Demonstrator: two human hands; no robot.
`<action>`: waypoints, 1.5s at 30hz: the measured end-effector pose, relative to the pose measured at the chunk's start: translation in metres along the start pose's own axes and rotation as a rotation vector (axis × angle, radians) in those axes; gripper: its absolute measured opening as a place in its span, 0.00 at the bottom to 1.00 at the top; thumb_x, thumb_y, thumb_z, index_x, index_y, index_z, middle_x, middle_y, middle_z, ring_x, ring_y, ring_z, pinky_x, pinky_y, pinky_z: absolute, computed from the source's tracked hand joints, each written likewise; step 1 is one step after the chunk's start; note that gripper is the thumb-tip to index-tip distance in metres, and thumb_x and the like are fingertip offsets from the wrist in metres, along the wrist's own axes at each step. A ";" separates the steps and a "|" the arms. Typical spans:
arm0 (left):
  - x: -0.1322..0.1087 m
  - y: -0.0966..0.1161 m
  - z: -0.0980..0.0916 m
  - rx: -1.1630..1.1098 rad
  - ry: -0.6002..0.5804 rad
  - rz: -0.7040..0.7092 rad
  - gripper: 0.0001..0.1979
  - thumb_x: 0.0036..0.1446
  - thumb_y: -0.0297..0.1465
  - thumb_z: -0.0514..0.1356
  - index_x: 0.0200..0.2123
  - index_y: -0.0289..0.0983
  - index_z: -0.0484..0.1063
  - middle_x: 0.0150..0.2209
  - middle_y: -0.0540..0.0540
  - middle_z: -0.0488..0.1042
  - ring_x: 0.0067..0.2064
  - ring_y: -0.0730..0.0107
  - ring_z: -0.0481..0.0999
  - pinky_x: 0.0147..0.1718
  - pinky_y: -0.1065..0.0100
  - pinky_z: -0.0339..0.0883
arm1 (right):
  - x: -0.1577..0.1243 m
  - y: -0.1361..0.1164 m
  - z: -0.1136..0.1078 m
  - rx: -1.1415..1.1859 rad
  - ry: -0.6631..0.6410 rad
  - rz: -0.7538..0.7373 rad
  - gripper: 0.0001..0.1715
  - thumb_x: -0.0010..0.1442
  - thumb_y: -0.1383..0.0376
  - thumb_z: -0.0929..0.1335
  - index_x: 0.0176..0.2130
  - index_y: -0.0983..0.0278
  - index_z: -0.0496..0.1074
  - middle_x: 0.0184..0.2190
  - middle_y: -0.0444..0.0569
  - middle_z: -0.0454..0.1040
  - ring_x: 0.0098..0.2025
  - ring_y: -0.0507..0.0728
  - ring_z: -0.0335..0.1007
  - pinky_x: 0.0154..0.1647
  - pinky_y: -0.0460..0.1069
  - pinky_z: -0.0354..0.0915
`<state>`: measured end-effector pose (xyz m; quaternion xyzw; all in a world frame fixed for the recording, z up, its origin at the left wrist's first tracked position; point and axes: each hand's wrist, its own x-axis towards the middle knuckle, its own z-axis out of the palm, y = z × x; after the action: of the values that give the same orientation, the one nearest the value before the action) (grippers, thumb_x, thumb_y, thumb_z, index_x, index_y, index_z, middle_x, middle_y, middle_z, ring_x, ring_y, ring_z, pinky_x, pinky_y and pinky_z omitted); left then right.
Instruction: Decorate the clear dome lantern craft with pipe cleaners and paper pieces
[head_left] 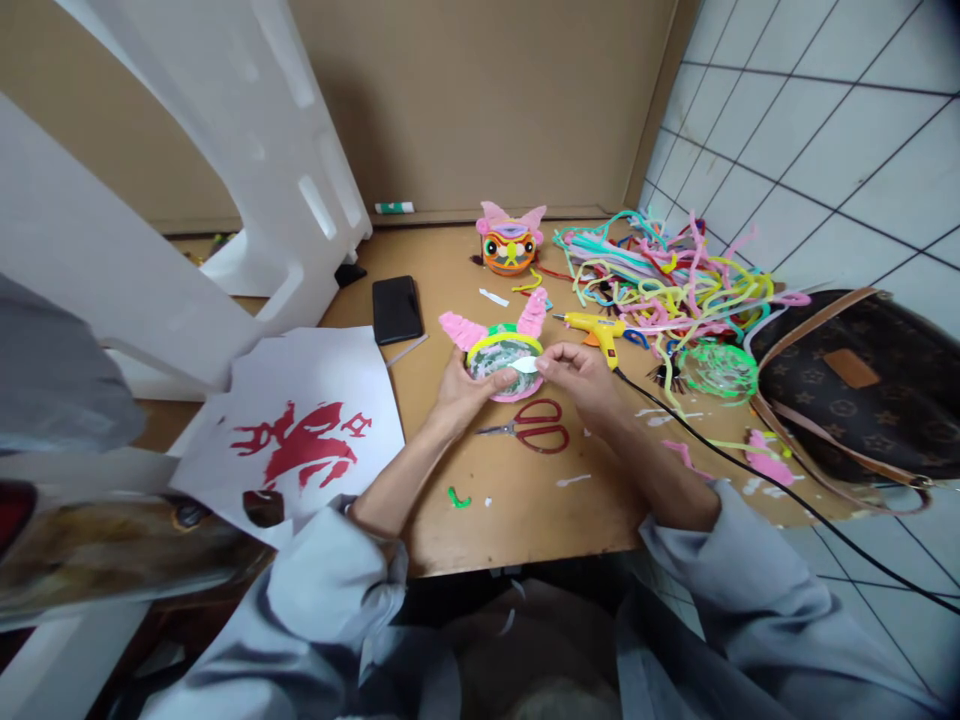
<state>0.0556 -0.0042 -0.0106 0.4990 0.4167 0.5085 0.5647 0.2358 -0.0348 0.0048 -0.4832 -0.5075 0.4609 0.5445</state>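
My left hand (466,392) is closed round the left side of a round craft animal head (491,352) with a yellow rim and two pink fuzzy ears. Its thumb lies over the front, at one end of a small white leaf-shaped piece (526,366). The other end is pinched between the fingertips of my right hand (579,378), just in front of the head. Red-handled scissors (541,427) lie on the table below my hands. A yellow glue gun (596,327) rests beyond my right hand.
A finished-looking lion head (511,245) stands at the back, beside a heap of coloured pipe cleaners (667,265). A brown handbag (862,380) sits at the right, near the black cord (720,455). At left are a black phone (397,309) and a white sheet (352,370) with red shapes.
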 end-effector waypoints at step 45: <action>-0.001 0.000 0.003 0.014 0.034 -0.039 0.46 0.25 0.44 0.79 0.49 0.36 0.68 0.47 0.38 0.80 0.49 0.52 0.81 0.52 0.55 0.74 | 0.002 0.006 0.007 -0.063 0.076 -0.061 0.23 0.46 0.48 0.76 0.25 0.61 0.68 0.21 0.40 0.66 0.25 0.50 0.60 0.25 0.46 0.58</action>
<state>0.0580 -0.0057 -0.0105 0.4858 0.4395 0.5029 0.5638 0.2285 -0.0320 -0.0007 -0.5016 -0.5154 0.4092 0.5616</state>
